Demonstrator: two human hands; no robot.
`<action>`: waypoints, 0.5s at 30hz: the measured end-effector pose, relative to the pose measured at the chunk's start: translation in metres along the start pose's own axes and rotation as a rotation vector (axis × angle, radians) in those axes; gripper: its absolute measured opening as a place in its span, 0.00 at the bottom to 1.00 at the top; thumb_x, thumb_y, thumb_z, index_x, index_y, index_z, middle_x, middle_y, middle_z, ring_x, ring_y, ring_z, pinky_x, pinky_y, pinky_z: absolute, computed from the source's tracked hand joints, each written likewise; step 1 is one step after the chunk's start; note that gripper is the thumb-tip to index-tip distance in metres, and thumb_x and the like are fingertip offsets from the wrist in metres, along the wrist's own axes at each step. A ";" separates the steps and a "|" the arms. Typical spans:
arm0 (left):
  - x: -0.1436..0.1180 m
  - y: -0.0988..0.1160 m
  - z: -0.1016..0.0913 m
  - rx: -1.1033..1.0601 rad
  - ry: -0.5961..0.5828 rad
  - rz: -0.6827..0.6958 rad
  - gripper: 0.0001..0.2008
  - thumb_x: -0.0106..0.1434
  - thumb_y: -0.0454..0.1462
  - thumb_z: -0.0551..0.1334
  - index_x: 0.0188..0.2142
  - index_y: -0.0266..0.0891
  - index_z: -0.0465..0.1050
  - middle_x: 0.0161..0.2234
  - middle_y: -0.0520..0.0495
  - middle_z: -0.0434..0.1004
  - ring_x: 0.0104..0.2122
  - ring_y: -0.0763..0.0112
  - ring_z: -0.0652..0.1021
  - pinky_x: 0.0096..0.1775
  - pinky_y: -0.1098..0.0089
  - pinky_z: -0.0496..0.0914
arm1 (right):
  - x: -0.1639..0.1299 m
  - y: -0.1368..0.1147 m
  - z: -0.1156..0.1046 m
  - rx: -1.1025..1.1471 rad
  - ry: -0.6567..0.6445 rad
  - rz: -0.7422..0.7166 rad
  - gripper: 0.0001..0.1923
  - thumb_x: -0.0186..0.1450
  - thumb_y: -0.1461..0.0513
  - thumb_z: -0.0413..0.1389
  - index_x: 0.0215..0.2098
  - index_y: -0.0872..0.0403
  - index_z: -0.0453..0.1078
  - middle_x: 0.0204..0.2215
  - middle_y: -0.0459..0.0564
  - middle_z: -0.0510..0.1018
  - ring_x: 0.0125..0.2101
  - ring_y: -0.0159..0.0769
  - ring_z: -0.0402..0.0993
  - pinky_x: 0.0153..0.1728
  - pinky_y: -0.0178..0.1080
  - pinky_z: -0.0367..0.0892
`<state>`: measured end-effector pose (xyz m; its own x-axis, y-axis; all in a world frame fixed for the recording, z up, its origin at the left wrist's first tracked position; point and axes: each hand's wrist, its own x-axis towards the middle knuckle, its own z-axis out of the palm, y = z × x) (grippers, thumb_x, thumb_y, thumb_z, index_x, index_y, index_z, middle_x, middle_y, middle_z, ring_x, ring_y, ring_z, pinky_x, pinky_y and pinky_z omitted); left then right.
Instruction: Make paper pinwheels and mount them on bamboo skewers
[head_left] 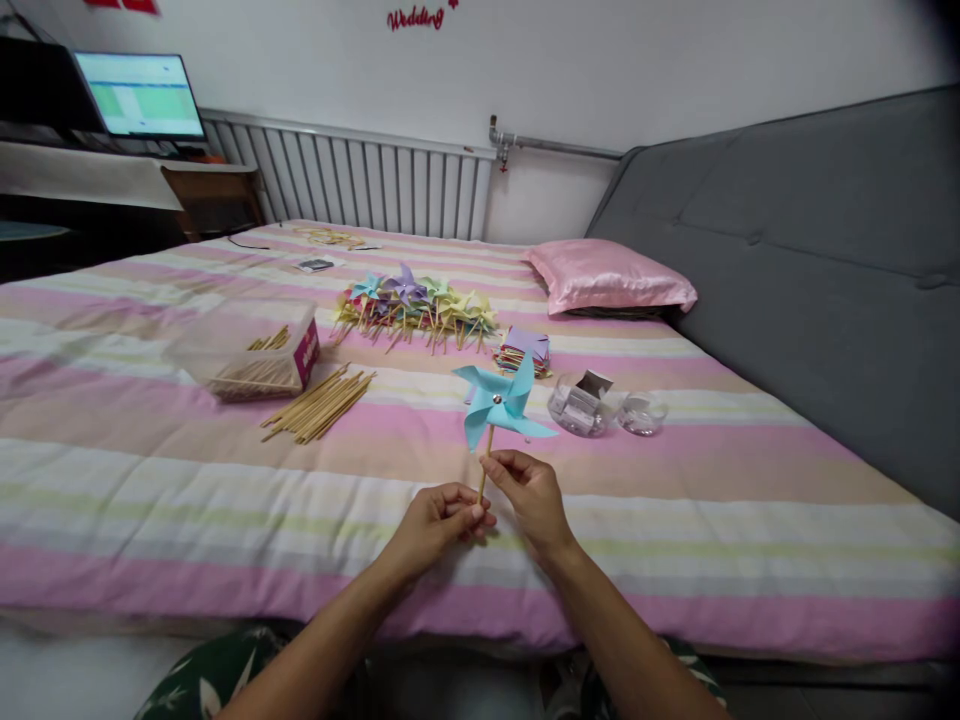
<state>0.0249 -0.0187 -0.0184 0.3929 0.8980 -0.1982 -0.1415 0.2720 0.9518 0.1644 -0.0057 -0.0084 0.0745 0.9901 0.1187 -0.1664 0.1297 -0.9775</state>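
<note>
A light blue paper pinwheel (510, 398) on a thin wooden stick stands nearly upright over the near part of the bed, a shiny pin at its centre. Low on the stick, my left hand (442, 520) closes its fingers around the bottom end. My right hand (531, 492) pinches the same stick higher up, just below the blades. Behind the pinwheel lies a stack of coloured paper squares (525, 345). Loose wooden sticks (322, 405) lie in a bundle to the left, and a heap of pinwheels (412, 305) in several colours rests farther back.
A clear plastic box (304, 350) with sticks stands at the left. Two small clear containers (581, 408) sit to the right. A pink pillow (611, 275) lies against the grey headboard (780, 230). The striped bed (225, 500) ends just before my knees.
</note>
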 end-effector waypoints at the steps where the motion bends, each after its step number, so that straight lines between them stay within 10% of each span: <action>1: 0.000 0.000 0.000 0.001 0.000 0.000 0.16 0.49 0.44 0.67 0.31 0.32 0.72 0.28 0.42 0.79 0.24 0.73 0.75 0.30 0.72 0.65 | 0.000 0.000 0.000 -0.005 0.003 0.002 0.09 0.53 0.58 0.61 0.28 0.56 0.73 0.25 0.46 0.75 0.27 0.31 0.69 0.32 0.34 0.65; 15: -0.002 0.003 0.001 0.006 0.001 0.030 0.17 0.48 0.46 0.68 0.29 0.33 0.71 0.26 0.43 0.79 0.23 0.71 0.75 0.28 0.72 0.65 | -0.002 -0.001 0.002 0.000 -0.077 0.041 0.12 0.53 0.56 0.61 0.32 0.56 0.75 0.26 0.48 0.77 0.25 0.32 0.70 0.28 0.35 0.66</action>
<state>0.0241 -0.0198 -0.0151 0.3879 0.9059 -0.1699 -0.1480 0.2431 0.9586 0.1622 -0.0080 -0.0072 -0.0086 0.9958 0.0917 -0.1676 0.0889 -0.9818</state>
